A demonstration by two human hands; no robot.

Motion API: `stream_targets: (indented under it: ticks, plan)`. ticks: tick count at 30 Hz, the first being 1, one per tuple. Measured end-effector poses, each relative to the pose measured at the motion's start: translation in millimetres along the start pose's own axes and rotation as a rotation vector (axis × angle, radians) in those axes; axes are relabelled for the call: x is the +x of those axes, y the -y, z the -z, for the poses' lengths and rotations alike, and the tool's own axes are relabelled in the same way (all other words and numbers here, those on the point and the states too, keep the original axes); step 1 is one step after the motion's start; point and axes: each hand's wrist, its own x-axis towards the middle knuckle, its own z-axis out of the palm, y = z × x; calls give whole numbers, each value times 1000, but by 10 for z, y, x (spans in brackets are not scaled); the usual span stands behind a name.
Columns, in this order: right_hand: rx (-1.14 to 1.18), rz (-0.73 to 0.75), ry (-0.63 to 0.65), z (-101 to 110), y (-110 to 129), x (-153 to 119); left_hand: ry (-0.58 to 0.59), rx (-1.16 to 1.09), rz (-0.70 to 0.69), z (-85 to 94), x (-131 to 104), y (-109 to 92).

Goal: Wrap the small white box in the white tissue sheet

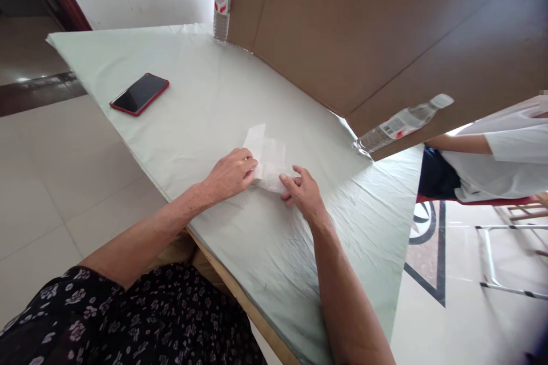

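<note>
A thin, whitish, partly see-through sheet of paper (274, 157) lies folded on the table, with one flap (256, 136) standing out at its upper left. My left hand (233, 172) is closed at the left edge of this sheet, thumb and fingers pinched on it. A small pale bit shows by those fingertips, too small to make out. At the sheet's right edge is my right hand (302, 191), its thumb and fingers apart. The right thumb's tip overlaps the sheet, and some of that hand's fingers are partly hidden.
A pale green cloth covers the table (192, 85). A phone in a red case (140, 94) lies at the left. One water bottle (222, 5) stands at the back; another bottle (400, 125) is by the brown board (342, 28). Beyond the board sits a person in white (505, 148).
</note>
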Motion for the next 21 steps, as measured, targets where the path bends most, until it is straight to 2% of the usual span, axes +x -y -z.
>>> stream_targets:
  ticks: [5, 10, 17, 21]
  plan:
    - [15, 51, -41, -253, 96, 131, 47, 114, -71, 43, 43, 16]
    - [36, 187, -111, -368, 117, 159, 81, 220, -72, 74, 68, -14]
    - [288, 127, -71, -468, 335, 115, 140, 146, -22, 70, 100, -34]
    - [353, 111, -67, -523, 433, 78, 143, 43, 6, 54, 110, -4]
